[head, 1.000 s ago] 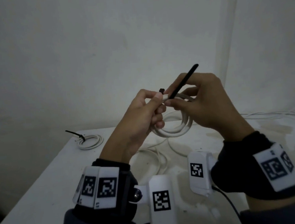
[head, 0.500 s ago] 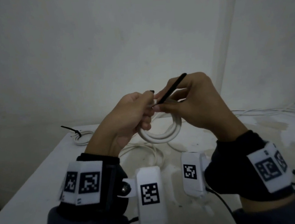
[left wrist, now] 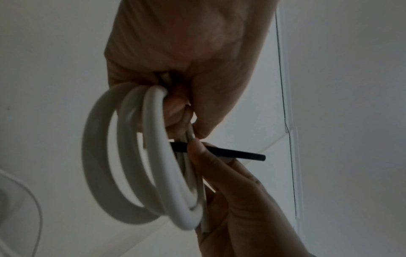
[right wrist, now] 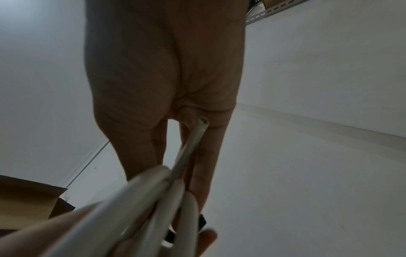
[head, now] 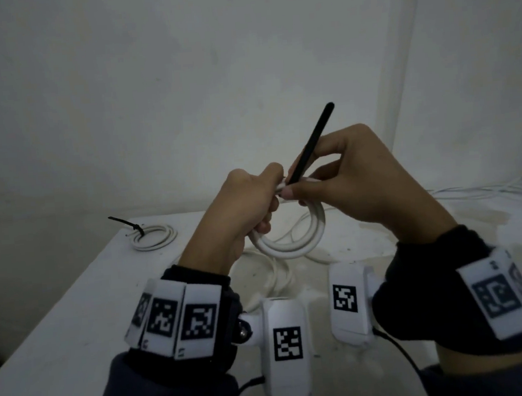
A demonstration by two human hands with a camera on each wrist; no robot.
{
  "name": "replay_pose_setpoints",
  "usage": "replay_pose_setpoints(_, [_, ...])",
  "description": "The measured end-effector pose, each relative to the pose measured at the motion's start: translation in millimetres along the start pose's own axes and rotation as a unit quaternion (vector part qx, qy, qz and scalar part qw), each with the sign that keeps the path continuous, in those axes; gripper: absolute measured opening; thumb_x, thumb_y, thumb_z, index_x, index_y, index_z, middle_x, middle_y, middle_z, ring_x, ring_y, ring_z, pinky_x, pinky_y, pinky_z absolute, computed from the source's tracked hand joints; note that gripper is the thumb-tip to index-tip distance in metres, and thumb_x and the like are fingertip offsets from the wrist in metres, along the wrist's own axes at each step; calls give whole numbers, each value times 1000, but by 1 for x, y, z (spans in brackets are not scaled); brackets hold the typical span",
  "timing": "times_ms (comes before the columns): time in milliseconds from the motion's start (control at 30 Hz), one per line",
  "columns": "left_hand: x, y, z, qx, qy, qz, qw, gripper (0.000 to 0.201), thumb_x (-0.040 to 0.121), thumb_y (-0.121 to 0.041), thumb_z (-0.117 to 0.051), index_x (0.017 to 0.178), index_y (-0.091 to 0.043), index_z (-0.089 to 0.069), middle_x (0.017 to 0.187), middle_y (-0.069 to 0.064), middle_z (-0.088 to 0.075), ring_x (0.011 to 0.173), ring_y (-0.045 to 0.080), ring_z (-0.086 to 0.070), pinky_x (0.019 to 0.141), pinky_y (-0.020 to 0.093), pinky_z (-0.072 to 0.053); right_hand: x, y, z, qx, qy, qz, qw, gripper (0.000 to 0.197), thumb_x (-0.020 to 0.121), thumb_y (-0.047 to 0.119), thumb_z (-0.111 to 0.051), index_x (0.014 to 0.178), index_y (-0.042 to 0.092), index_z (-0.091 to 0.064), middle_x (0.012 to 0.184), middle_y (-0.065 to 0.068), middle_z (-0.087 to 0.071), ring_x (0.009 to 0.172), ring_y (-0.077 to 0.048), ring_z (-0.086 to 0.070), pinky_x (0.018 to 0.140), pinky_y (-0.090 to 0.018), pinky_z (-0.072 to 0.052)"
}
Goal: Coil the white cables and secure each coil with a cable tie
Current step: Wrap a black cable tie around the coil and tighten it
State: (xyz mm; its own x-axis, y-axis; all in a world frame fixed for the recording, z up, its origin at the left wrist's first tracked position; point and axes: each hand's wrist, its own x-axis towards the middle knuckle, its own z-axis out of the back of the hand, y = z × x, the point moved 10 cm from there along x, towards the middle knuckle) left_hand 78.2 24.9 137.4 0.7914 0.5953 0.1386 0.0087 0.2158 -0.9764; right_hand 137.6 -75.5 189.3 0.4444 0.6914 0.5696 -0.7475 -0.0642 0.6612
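Tied coil [head: 153,236]: one, lying far left on the table [head: 74,306], black tie already round it.
Left hand [head: 239,212]: fingers curl round the held coil [head: 291,239], raised above the table, bunching its loops.
Tie [head: 311,143]: one in use; its tail stands up and right.
Right hand [head: 355,184]: thumb and fingers pinch the tie at the coil.
Advice: keep loops bunched tight; draw the tail straight and snug.
Count: two coils, two ties; loose cables behind, number unclear.
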Motion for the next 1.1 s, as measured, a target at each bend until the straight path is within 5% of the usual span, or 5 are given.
replay_pose_setpoints(300, [2, -12, 11, -84, -31, -65, 994, 23, 90, -11, -52, 68, -14, -51, 36, -12, -38, 32, 3, -27, 35, 13, -23, 1, 11, 2, 57, -18, 34, 998, 16, 70, 8, -83, 84, 5, -75, 88, -1, -75, 76, -13, -73, 75, -29, -58])
replay_pose_setpoints(467, [3, -15, 12, -102, -44, -88, 990, 24, 90, -8, -53, 68, -17, -56, 37, -12, -38, 34, 3, -28, 37, 14, -22, 0, 7, 4, 94, -1, 24, 995, 14, 73, 11, -80, 86, 10, -75, 89, 1, -76, 80, -18, -74, 84, -38, -58])
replay_pose_setpoints(667, [1, -20, 18, -91, -69, -122, 986, 19, 92, -12, -53, 75, -18, -58, 39, -14, -38, 37, 3, -30, 38, 16, -24, 1, 4, 8, 206, -25, -13, 978, 20, 96, 20, -53, 93, 8, -70, 86, -5, -75, 77, -21, -73, 66, -24, -55])
replay_pose_setpoints(933, [0, -27, 22, -74, -84, -171, 979, 12, 94, -17, -54, 85, -16, -61, 42, -14, -39, 39, 2, -30, 39, 15, -26, 1, 0, 9, 276, -125, -26, 953, 36, 90, 19, -65, 125, 23, -59, 67, -3, -72, 69, -14, -71, 68, -27, -57])
replay_pose_setpoints(1100, [2, -26, 30, -70, -108, -190, 973, 11, 94, -17, -55, 86, -14, -62, 43, -13, -40, 39, 3, -30, 40, 16, -26, 4, -5, -4, 319, -86, -67, 942, 27, 92, 16, -60, 116, 26, -68, 59, 6, -64, 63, -9, -64, 66, -21, -53])
